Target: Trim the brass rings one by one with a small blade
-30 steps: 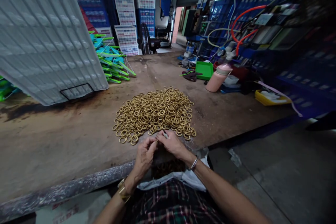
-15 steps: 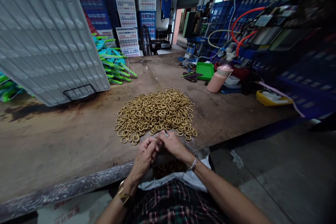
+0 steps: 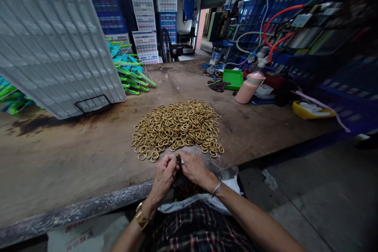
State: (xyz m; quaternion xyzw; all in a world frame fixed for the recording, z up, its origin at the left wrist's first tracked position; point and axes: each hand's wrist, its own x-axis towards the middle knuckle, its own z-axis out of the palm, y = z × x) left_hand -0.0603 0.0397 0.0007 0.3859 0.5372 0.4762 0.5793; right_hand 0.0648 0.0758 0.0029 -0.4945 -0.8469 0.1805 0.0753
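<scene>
At the table's near edge my left hand (image 3: 166, 172) is closed in a pinch, with a gold-coloured metal ring at its fingertips, mostly hidden. My right hand (image 3: 195, 168) meets it there, fingers curled around a small tool with a dark part (image 3: 178, 160) and a pale part; its exact kind is unclear. Just beyond both hands lies a wide pile of gold-coloured rings (image 3: 177, 124), some loose at its front edge. Below the hands, over the lap, an open white bag (image 3: 180, 203) holds more rings in shadow.
A large pale ribbed plastic panel (image 3: 62, 47) stands at left, near green and blue hangers (image 3: 132, 73). To the right are a pink bottle (image 3: 247, 91), a green tray (image 3: 233, 79), a yellow tray (image 3: 313, 111) and a machine with red hoses (image 3: 267, 27). Stacked crates (image 3: 144, 41) stand behind.
My right hand has turned over the left fingertips, and the tool's tip, earlier pointing up above the fingers, is now down between both hands. The view has shifted slightly.
</scene>
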